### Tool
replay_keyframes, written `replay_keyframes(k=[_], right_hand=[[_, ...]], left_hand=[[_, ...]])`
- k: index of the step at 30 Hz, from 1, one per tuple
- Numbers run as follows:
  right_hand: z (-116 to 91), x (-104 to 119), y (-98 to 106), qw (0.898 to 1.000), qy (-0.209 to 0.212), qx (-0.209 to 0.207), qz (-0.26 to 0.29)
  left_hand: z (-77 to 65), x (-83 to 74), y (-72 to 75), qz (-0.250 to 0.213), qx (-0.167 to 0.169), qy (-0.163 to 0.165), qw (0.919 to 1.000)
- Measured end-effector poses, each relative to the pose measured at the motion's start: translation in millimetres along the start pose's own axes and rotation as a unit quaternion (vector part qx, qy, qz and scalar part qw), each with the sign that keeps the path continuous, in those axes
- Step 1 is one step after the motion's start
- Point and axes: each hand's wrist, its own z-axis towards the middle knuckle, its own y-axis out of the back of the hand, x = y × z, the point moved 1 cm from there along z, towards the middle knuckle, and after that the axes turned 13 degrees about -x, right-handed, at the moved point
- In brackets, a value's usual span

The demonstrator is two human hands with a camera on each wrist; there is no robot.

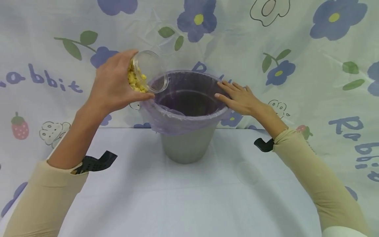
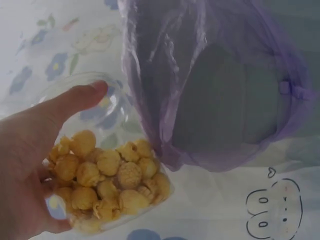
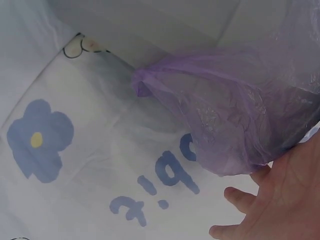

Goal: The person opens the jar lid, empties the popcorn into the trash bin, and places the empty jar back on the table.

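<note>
In the head view my left hand grips a clear plastic jar beside the left rim of a grey bin. The jar lies tipped on its side, its mouth facing the bin's opening. Inside it, round yellow popcorn lies heaped along the lower wall, as the left wrist view shows. A thin purple bag lines the bin and folds down over its rim. My right hand rests on the right side of that rim, its fingers stretched out.
A clear round lid lies on the white tabletop, right of the bin. Close behind the bin hangs a cloth printed with flowers and rabbits. Black straps stick out at both sleeve cuffs.
</note>
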Motion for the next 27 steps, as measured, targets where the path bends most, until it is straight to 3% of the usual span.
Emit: replay_keyframes(k=[15,27], right_hand=[[0.9,-0.9,-0.9,1.0,0.0,-0.003,-0.001],[1.3,-1.3,-1.9,1.0,0.001,-0.008,0.005]], left_hand=[[26.9,4.3,-18.3,0.082,0.042,-0.042,0.9948],[38.1,3.1,-10.7,0.095,0.148,-0.038,0.9836]])
